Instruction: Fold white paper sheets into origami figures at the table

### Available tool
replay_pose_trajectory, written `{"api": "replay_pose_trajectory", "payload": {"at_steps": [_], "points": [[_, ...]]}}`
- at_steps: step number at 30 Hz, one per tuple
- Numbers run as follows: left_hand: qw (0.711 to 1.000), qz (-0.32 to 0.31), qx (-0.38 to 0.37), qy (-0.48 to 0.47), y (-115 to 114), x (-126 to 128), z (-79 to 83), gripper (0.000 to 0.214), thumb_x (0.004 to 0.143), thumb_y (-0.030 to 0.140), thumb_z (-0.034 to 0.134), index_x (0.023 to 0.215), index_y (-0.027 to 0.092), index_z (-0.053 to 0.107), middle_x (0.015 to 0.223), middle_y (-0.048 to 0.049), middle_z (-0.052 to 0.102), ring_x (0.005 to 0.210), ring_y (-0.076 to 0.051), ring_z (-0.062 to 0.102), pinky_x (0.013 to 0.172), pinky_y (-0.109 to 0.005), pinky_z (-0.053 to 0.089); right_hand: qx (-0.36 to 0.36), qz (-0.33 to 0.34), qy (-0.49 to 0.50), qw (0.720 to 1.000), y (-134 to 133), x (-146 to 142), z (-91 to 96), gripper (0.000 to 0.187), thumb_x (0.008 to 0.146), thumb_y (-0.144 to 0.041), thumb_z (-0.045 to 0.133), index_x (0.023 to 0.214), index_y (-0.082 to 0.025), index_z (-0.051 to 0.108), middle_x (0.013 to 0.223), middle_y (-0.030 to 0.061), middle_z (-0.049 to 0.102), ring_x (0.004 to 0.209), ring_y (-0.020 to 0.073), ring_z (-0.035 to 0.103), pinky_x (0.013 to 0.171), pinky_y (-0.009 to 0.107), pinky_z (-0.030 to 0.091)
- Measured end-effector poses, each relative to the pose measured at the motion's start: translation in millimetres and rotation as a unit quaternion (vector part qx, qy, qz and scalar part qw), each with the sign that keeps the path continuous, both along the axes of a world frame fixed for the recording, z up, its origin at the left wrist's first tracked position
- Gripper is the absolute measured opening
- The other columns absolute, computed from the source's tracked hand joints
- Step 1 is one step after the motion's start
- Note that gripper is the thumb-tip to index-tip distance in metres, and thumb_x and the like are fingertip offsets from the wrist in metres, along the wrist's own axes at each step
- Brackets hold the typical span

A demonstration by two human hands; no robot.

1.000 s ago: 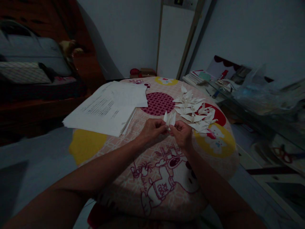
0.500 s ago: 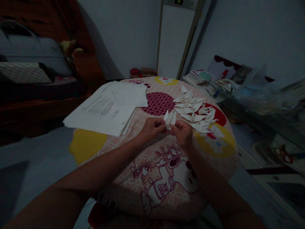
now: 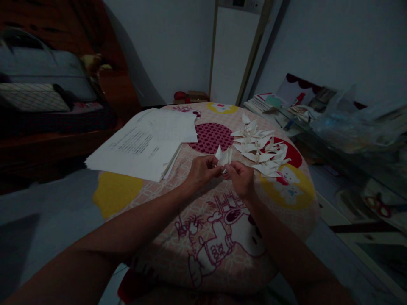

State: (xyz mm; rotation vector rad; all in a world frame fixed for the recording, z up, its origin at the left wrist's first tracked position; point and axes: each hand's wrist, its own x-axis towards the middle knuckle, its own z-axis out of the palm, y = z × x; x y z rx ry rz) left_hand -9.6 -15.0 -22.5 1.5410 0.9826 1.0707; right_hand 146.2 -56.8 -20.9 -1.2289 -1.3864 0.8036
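Observation:
Between my two hands a small folded white paper crane (image 3: 224,156) is held upright over the table. My left hand (image 3: 204,170) pinches its lower left side with thumb and fingers. On the other side my right hand (image 3: 241,176) grips the lower right edge, its fingertips close to those of the left. My fingers hide the bottom of the fold. Just beyond my right hand lies a cluster of several finished-looking folded paper cranes (image 3: 259,146) with pointed wings.
A stack of printed paper sheets (image 3: 143,144) lies at the table's left. The round table wears a patterned cloth (image 3: 178,203). To the right, a glass-topped stand (image 3: 330,148) holds a clear plastic bag (image 3: 356,118) and papers. A wooden bench (image 3: 111,93) with bags stands at left.
The folded paper has turned and tilted slightly between my fingers, one point now standing at its left. My right hand has shifted a little to the left.

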Motion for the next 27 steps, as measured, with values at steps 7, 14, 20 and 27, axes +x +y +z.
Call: {"api": "replay_pose_trajectory", "payload": {"at_steps": [7,14,20,27], "points": [[0.995,-0.017,0.083,0.062,-2,-2,5.0,0.023,0.081,0.032,0.071,0.065,0.017,0.064,0.06,-0.001,0.063,0.057,-0.013,0.055,0.055,-0.022,0.038,-0.004,-0.015,-0.002,1.0,5,6,-8.4,0.029,0.081,-0.041,0.068,0.063,-0.022,0.057,0.056,-0.0021,0.055,0.057,0.015,0.055,0.053,0.026,0.044],[0.982,0.045,0.166,0.082,-10,-2,12.3,0.01,0.082,0.025,0.073,0.087,0.018,0.069,0.079,-0.002,0.069,0.072,-0.014,0.061,0.07,-0.023,0.048,0.025,-0.039,-0.006,0.999,2,5,-4.2,0.025,0.079,-0.036,0.07,0.063,-0.022,0.056,0.058,-0.0038,0.05,0.056,0.0128,0.049,0.053,0.025,0.04],[0.985,0.041,0.166,0.029,-17,-3,15.3,0.03,0.085,0.027,0.073,0.112,0.017,0.063,0.087,-0.0032,0.073,0.078,-0.015,0.068,0.076,-0.023,0.052,0.046,-0.033,0.013,0.998,-1,4,-4.3,0.021,0.08,-0.033,0.071,0.068,-0.02,0.06,0.062,-0.0039,0.054,0.057,0.0114,0.048,0.056,0.025,0.041],[0.988,-0.009,0.154,-0.004,-3,-4,10.1,0.026,0.083,0.041,0.073,0.08,0.016,0.068,0.072,-0.0011,0.068,0.066,-0.013,0.062,0.063,-0.022,0.049,0.067,-0.029,0.006,0.997,0,6,-5.2,0.02,0.08,-0.029,0.071,0.066,-0.019,0.06,0.06,-0.0054,0.05,0.058,0.0103,0.045,0.056,0.024,0.039]]}}
